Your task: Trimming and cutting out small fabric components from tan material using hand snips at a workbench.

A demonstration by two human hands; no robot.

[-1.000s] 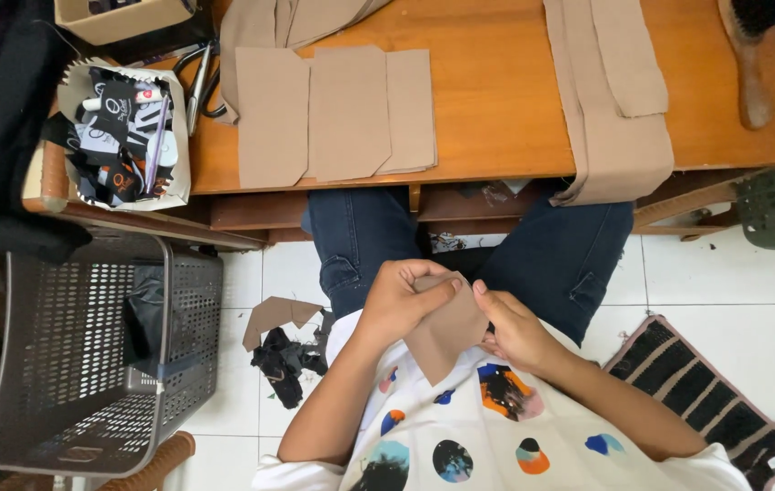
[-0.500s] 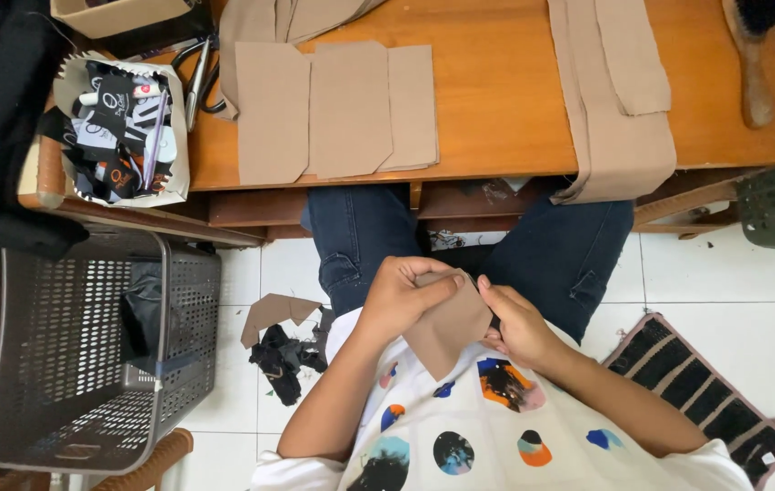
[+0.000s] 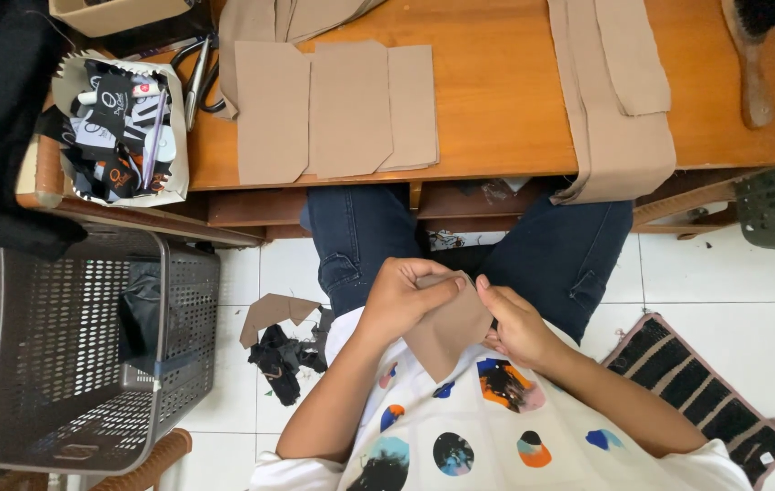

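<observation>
Over my lap, both hands hold a small tan fabric piece (image 3: 449, 335). My left hand (image 3: 403, 296) pinches its top edge with fingers curled. My right hand (image 3: 517, 320) grips the right side of the same piece, thumb near the top corner. The fabric hangs down against my white shirt with coloured round patches. On the wooden table (image 3: 496, 100) in front lie three overlapping tan cut pieces (image 3: 333, 109) and long tan strips (image 3: 619, 91) draped over the table's front edge.
A grey plastic basket (image 3: 87, 345) stands on the tiled floor at left. Fabric scraps (image 3: 283, 341) lie beside it. Scissors (image 3: 198, 77) and a container of black-and-white tags (image 3: 119, 123) sit on the table's left; a brush (image 3: 755, 64) lies at right. A woven mat (image 3: 705, 391) lies lower right.
The tan piece has been turned between my hands and now hangs more as a diamond. Both hands stay over my lap, fingers shifted along its top edge.
</observation>
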